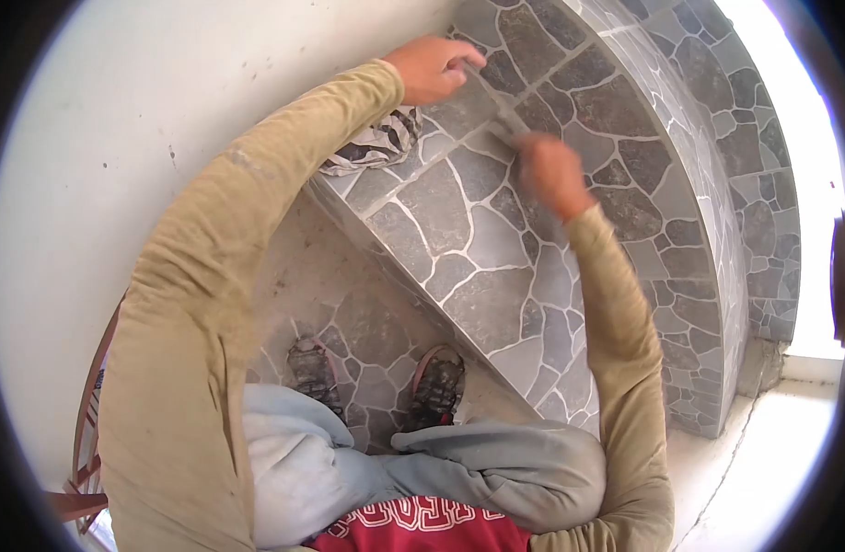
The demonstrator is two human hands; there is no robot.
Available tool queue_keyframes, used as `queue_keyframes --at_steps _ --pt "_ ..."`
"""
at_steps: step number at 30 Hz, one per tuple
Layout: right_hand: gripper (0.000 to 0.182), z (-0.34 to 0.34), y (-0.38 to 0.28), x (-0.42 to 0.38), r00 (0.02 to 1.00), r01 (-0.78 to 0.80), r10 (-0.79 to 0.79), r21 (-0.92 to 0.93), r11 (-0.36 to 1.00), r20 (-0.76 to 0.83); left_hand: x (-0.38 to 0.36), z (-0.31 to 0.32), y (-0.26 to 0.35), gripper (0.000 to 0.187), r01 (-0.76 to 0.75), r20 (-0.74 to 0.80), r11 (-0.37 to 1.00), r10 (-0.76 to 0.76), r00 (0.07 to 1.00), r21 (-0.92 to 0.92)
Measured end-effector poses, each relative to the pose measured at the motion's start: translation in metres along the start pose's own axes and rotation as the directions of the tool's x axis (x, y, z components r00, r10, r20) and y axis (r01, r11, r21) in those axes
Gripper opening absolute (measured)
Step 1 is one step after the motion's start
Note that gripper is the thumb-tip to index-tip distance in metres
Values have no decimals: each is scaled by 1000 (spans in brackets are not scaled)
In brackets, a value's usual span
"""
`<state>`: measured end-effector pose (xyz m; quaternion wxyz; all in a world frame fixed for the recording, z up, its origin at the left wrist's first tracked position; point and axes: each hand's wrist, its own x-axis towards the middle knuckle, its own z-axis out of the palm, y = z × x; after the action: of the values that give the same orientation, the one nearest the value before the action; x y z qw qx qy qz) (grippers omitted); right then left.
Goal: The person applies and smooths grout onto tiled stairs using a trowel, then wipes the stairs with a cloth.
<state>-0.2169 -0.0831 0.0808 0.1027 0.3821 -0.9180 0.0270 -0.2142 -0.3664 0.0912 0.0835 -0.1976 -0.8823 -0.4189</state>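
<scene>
My left hand (434,70) hovers over the far end of the stone-patterned tiled step (441,207), close to the wall. Its fingers are curled together, and whatever they may hold is hidden. To the right, my right hand (553,175) is smeared by motion over the same step, closed in a fist. A thin grey tool (503,124), blurred, juts from that fist toward the upper left; its kind cannot be made out. Light grout lines run between the dark grey stone shapes. Beneath my left forearm lies a crumpled black-and-white cloth or bag (390,138), partly covered by the sleeve.
A white wall (165,156) rises on the left. The step's front edge (422,299) drops to a lower floor where my shoes (436,382) stand. A curved tiled riser (689,184) borders the right side. Reddish-brown bars (82,506) show at lower left.
</scene>
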Motion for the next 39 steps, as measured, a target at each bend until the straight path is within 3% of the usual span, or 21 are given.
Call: queue_keyframes --at_steps 1,2,3,4,6,7,9,11,14,18,21,24,27,30,32,35,39 --pt "29 -7 -25 -10 997 78 -78 53 996 8 -5 -3 -2 35 4 -5 1000 -4 1000 3" --pt "33 -20 -48 -18 988 155 -157 110 982 11 -12 -6 -4 35 23 107 997 -32 994 78" --pt "33 -35 -60 -21 987 158 -160 116 981 8 -20 -8 -7 36 33 220 988 -66 973 153" --pt "33 -51 -70 -24 980 179 -190 143 973 67 -33 -9 -15 36 36 225 987 -71 972 156" --pt "33 -55 -71 -25 967 195 -218 172 966 129 -60 -6 -35 33 -154 277 920 52 959 360" --pt "34 -52 -66 -21 971 184 -205 159 970 125 -66 -3 -40 33 -149 279 923 47 959 355" --pt "34 -45 -68 -18 971 190 -207 142 971 117 -72 -6 -49 27 -127 150 955 88 985 270" --pt "38 -23 -78 -20 936 351 -345 201 915 -64 -73 -8 -52 26 -116 116 954 87 989 277" --pt "40 -4 -79 -11 948 312 -292 184 932 -129 -78 -4 -51 25 -114 85 959 94 992 260" --pt "40 -10 -94 -21 947 321 -321 170 932 -27 -81 -2 -52 25 -110 22 955 108 994 276" --pt "38 -3 -92 -19 979 204 -203 123 971 -23 -78 -3 -50 26 -66 55 962 53 997 265" --pt "34 1 -102 -23 961 272 -267 73 960 -70 -80 -1 -49 25 -56 9 954 56 998 295" --pt "35 4 -81 -10 963 269 -259 193 944 -74 -78 -1 -54 24 -47 27 971 42 999 233" --pt "35 9 -89 -24 952 296 -286 92 951 -107 -78 -1 -53 23 -59 -4 967 62 998 247" --pt "34 6 -92 -21 949 313 -303 163 936 -82 -75 -4 -57 23 -82 -14 962 89 996 261" --pt "36 9 -79 -15 973 206 -188 138 969 -138 -77 4 -56 22 -85 -11 970 90 996 230" --pt "36 -5 -105 -29 952 304 -307 150 941 -2 -77 1 -58 20 -110 -42 964 124 991 243"
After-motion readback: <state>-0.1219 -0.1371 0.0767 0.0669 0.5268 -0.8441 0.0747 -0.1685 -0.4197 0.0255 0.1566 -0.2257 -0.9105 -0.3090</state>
